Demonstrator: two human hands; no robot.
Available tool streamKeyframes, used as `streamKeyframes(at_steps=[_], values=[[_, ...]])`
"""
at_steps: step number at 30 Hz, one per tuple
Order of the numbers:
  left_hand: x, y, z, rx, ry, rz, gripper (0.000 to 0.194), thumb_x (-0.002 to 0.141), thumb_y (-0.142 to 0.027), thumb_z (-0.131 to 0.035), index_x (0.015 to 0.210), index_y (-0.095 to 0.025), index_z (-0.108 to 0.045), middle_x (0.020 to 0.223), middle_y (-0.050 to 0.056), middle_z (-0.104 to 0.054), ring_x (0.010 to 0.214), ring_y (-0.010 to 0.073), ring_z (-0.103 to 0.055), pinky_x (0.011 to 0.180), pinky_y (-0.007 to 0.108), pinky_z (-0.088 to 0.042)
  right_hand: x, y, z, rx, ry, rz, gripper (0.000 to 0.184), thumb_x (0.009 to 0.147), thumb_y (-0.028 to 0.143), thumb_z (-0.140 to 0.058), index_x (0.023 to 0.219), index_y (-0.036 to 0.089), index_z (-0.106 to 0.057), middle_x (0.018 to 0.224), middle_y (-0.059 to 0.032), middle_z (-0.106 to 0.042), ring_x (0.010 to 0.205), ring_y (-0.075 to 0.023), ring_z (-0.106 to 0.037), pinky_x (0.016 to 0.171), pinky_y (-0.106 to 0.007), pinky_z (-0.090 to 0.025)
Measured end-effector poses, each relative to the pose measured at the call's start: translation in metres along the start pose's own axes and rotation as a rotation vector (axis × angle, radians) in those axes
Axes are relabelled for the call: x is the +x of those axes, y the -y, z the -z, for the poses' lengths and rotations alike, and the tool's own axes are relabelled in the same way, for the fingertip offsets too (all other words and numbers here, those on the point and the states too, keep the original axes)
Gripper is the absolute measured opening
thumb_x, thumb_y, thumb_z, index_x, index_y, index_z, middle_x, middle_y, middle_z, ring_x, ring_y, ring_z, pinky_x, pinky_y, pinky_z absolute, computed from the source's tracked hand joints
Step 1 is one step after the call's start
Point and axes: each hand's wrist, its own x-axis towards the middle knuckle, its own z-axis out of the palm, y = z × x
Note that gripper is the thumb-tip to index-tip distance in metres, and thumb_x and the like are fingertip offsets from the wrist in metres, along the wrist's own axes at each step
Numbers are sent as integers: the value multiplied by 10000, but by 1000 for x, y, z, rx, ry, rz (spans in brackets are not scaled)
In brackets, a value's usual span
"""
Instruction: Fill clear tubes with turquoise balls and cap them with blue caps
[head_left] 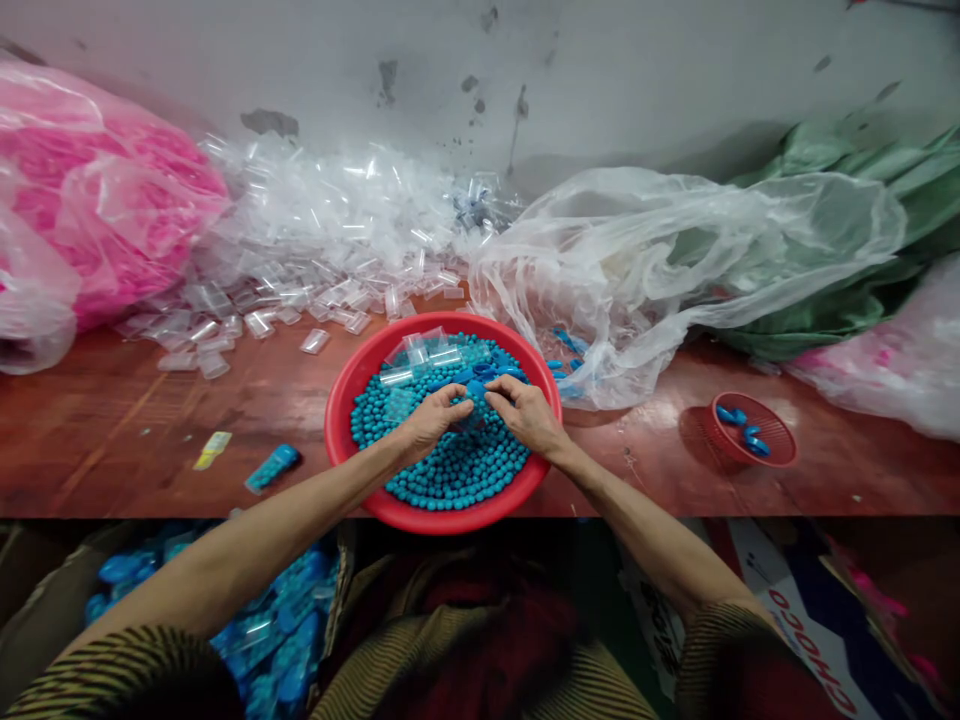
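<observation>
My left hand (pixel 433 416) and my right hand (pixel 527 411) meet over a red basin (pixel 343 400) full of small blue beads (pixel 442 475). Between their fingertips is a small round blue plastic cap (pixel 475 390), which both hands pinch. Part of it is covered by my fingers, and whether it joins a clear tube below is too blurred to tell. Several clear plastic tubes (pixel 420 360) lie on the beads at the back left of the basin. Darker blue plastic pieces (pixel 491 365) rest on the beads just behind my hands.
Loose clear tubes (pixel 330 220) are heaped along the wall. A bead-filled tube with a blue cap (pixel 273 468) lies left. Pink pieces fill a bag (pixel 112 190); another clear bag (pixel 600 270) lies right. A red basket (pixel 780 440) holds blue pieces. Below is a box of filled tubes (pixel 281 620).
</observation>
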Motion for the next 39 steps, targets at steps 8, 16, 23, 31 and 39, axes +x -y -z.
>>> streamKeyframes(at_steps=[8, 16, 23, 31, 39], values=[[-15, 0, -10, 107, -50, 29, 457, 703, -420, -686, 1025, -168, -482, 637, -17, -613, 421, 124, -585, 337, 178, -382, -5, 8, 1, -102, -6, 18, 166, 869, 298, -486, 851, 189, -610, 778, -13, -645, 732, -145, -591, 693, -249, -420], [-18, 5, 5, 130, -130, 81, 418, 732, -347, -664, 1059, -133, -514, 610, -24, -584, 348, 85, -511, 280, 162, -317, -8, 13, 12, -258, 175, 33, 123, 867, 241, -498, 828, 184, -599, 731, -6, -632, 677, -131, -568, 647, -229, -384], [-19, 4, 8, 3, -53, 18, 467, 654, -392, -735, 994, -151, -525, 659, -18, -588, 420, 92, -549, 317, 168, -381, -3, 12, 2, 30, 114, 1, 151, 849, 296, -504, 818, 181, -597, 711, 23, -606, 657, -110, -540, 656, -228, -406], [-25, 2, -1, -74, -41, -25, 546, 661, -277, -742, 1138, -178, -495, 763, -27, -578, 510, 96, -590, 437, 237, -520, -6, 8, -13, 154, 55, -68, 165, 842, 324, -497, 773, 194, -573, 670, 31, -564, 625, -109, -511, 616, -230, -404], [-32, 3, -5, 16, -69, -39, 658, 701, -312, -699, 1298, -218, -439, 679, -52, -512, 459, 88, -550, 369, 206, -442, -4, 7, -5, 212, 182, -79, 169, 809, 307, -525, 717, 190, -605, 609, 33, -562, 569, -102, -496, 571, -221, -397]])
